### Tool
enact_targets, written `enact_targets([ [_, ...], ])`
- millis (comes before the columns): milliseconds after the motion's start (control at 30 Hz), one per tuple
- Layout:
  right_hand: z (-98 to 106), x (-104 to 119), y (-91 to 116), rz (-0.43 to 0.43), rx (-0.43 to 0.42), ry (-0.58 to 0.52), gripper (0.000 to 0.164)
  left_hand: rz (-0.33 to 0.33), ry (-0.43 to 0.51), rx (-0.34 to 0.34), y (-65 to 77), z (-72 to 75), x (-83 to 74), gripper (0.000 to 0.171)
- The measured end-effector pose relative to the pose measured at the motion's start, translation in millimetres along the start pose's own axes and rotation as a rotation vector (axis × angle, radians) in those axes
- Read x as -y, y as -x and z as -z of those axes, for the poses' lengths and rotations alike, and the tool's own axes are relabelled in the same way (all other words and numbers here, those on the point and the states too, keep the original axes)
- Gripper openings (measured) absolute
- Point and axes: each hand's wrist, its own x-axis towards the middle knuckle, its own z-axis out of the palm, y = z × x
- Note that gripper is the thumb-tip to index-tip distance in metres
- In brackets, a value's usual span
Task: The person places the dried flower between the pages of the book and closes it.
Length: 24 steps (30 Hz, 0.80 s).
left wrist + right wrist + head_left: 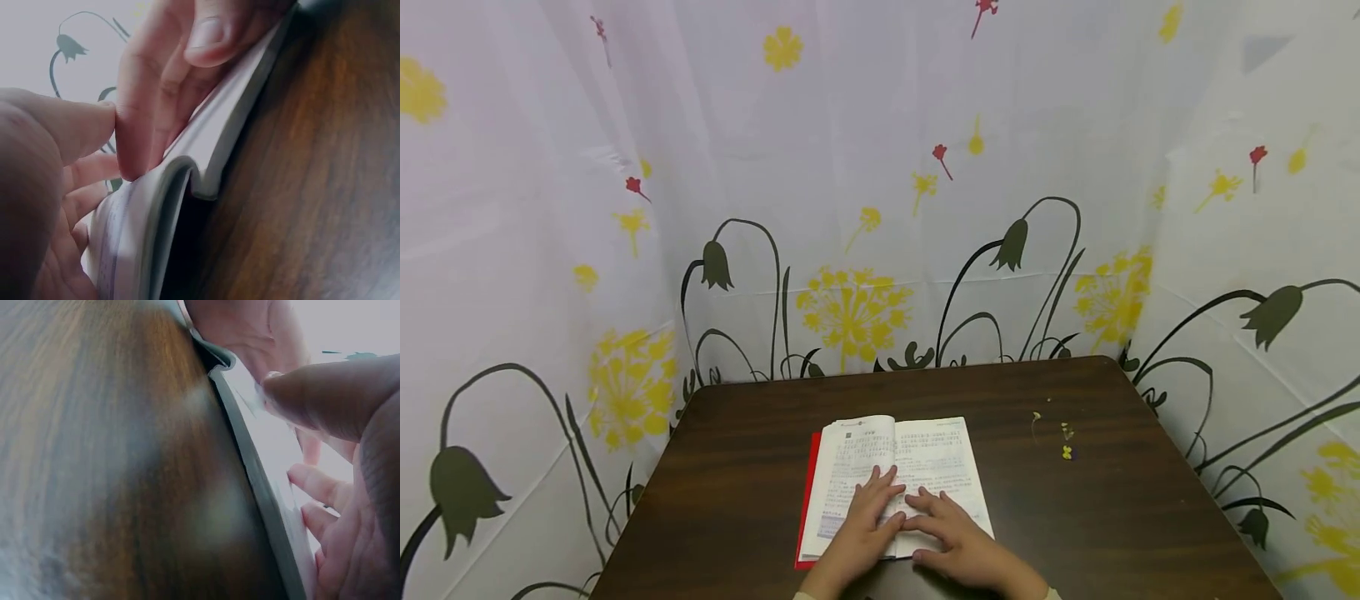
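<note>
An open book (936,446) with printed pages lies on the dark wooden table, its red cover (812,471) showing along the left edge. Across the lower left page and the centre fold rests my left hand (867,518), fingers spread. On the lower right page is my right hand (958,542), its fingers extended and slightly bent. The fingertips of both hands come close together near the fold. From the left wrist view, the page block (134,225) arches up at the spine. The right wrist view shows the right fingertips touching the page (262,444).
Right of the book, a small yellow and dark purple flower (1067,452) lies on the table (737,467), with tiny pale sprigs (1067,432) and a thin-stemmed blossom (1036,416) nearby. A white curtain (865,125) printed with flowers hangs around the back and sides.
</note>
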Motion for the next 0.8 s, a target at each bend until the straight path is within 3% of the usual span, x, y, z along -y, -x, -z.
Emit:
enact_targets([
  [167, -5.0, -4.7, 0.5, -0.032, -0.010, -0.100, 0.009, -0.049, -0.175, -0.021, 0.6, -5.6, 0.6, 0.042],
  [300, -6.3, -8.3, 2.0, -0.039, -0.027, -0.131, 0.010, -0.090, -0.259, -0.024, 0.5, -9.0, 1.1, 0.051],
  [433, -8.7, -10.1, 4.0, -0.024, -0.027, -0.130, 0.010, -0.092, -0.281, -0.028, 3.9, -9.9, -0.8, 0.060],
  [567, -7.2, -10.4, 6.1, -0.038, 0.015, -0.153, 0.005, -0.037, -0.271, -0.027, 6.2, -8.7, -5.4, 0.070],
  [700, 2.4, -8.2, 5.8, -0.076, 0.067, -0.195, 0.007, 0.009, -0.248, -0.032, 5.7, -9.9, -7.0, 0.082],
  [800, 14.6, -8.3, 3.1, -0.068, 0.054, -0.214, 0.009, 0.017, -0.242, -0.046, 3.7, -11.8, -7.5, 0.090],
])
